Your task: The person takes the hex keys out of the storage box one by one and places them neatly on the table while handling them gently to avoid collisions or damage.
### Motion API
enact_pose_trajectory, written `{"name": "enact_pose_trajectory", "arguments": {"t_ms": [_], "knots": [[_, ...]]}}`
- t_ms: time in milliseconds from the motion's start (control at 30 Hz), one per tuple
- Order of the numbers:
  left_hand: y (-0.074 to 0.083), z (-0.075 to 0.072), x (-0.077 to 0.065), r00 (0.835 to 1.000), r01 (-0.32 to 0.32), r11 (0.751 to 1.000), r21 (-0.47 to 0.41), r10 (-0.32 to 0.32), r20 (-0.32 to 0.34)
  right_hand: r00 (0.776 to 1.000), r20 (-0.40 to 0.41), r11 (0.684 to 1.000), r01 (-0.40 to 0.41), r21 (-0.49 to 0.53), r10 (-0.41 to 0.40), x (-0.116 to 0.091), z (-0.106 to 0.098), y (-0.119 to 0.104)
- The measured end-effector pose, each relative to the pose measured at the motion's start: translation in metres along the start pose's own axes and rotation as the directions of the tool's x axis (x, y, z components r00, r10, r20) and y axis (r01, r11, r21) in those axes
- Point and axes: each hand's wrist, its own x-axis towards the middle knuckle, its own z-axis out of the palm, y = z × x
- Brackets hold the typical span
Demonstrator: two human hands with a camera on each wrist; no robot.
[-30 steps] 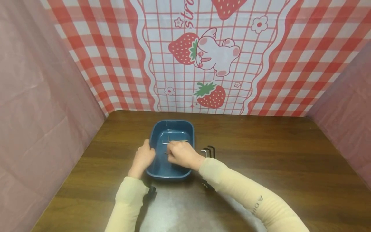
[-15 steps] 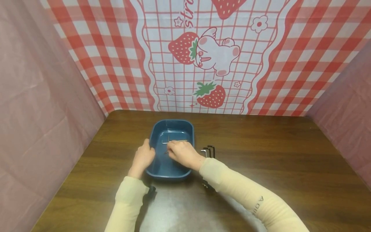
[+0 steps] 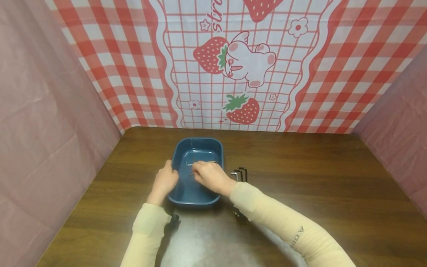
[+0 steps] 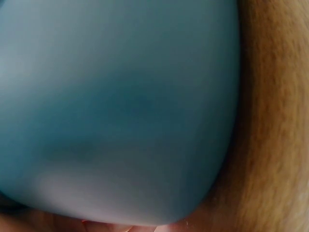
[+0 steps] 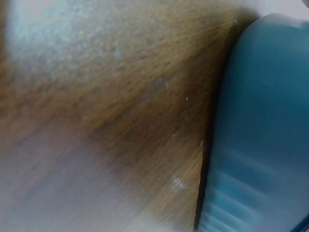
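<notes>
Head view: low and steady
My left hand (image 3: 165,180) grips the blue, round-cornered, plastic-looking tray (image 3: 191,194) at nine o'clock. My right hand (image 3: 211,178) pinches a thin metal rod (image 3: 191,174) over its middle; best set it flat, clear of the L-shaped metal keys (image 3: 189,164) toward twelve.

There on the table (image 3: 300,159) sits a tray (image 3: 190,192) — hex keys (image 3: 190,164) inside, left hand (image 3: 165,179) at its left rim, right hand (image 3: 211,176) over it — other keys (image 3: 241,175) just right, a cloth (image 3: 283,74) behind.
</notes>
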Motion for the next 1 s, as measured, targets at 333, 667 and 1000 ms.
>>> {"name": "enact_pose_trajectory", "arguments": {"t_ms": [333,667,1000], "knots": [[-0.001,-0.001,0.0,1.0,0.003,1.0,0.001,-0.003,0.005,0.999,-0.032,0.999,-0.028,0.042,0.029,0.0,0.0,0.001],[-0.002,0.003,0.001,1.0,-0.003,1.0,-0.009,0.003,0.001,0.998,-0.039,0.991,-0.041,0.126,0.046,-0.002,-0.006,0.005],[-0.001,0.0,0.0,1.0,0.001,1.0,-0.01,-0.001,0.006,0.992,-0.075,0.98,-0.091,0.178,0.105,-0.008,-0.024,0.02]]}}
